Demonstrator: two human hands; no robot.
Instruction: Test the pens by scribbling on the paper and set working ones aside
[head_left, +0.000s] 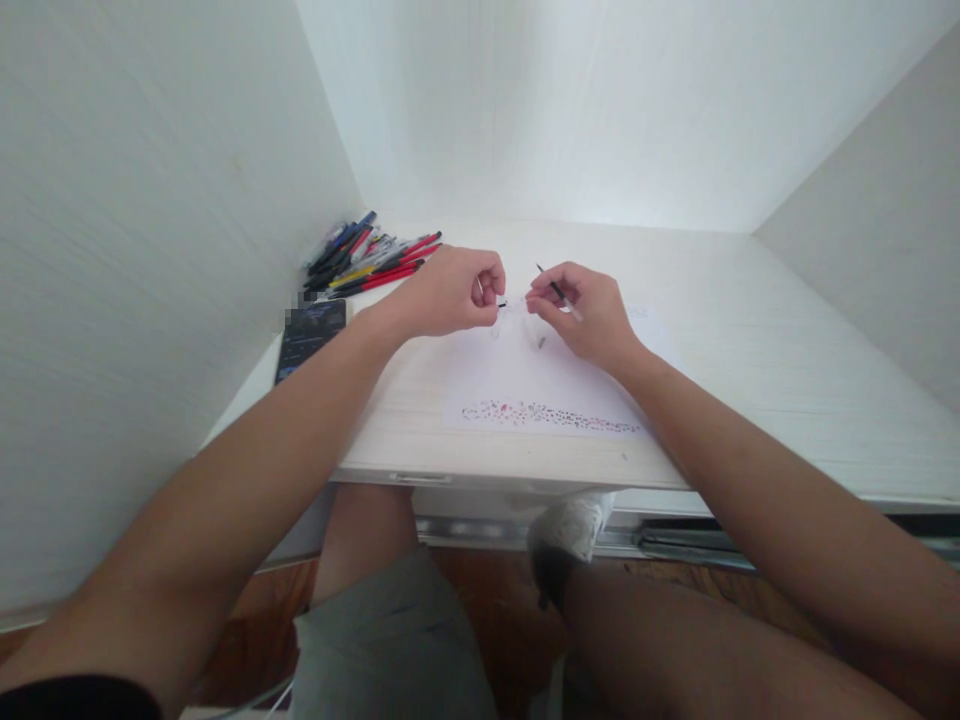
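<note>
My left hand (461, 288) is closed in a pinch above the paper. A small black-tipped piece (502, 305) pokes out from its fingertips; its kind is too small to make out. Close by on the right, my right hand (589, 308) is closed around a slim pen part (556, 290), black along its upper length and pale or clear lower down. The fingertips of both hands are near each other, with a little gap between. Beneath them lies a white sheet of paper (517, 375), with rows of small black and red marks along its near edge. Small clear pieces (540, 342) rest on the sheet.
A heap of pens (367, 258) in black, red, blue and yellow lies at the back left. A dark phone (311, 335) sits beside my left forearm. White panels enclose the desk (750, 330) at the left, back and right. A drawer edge runs below the desk front.
</note>
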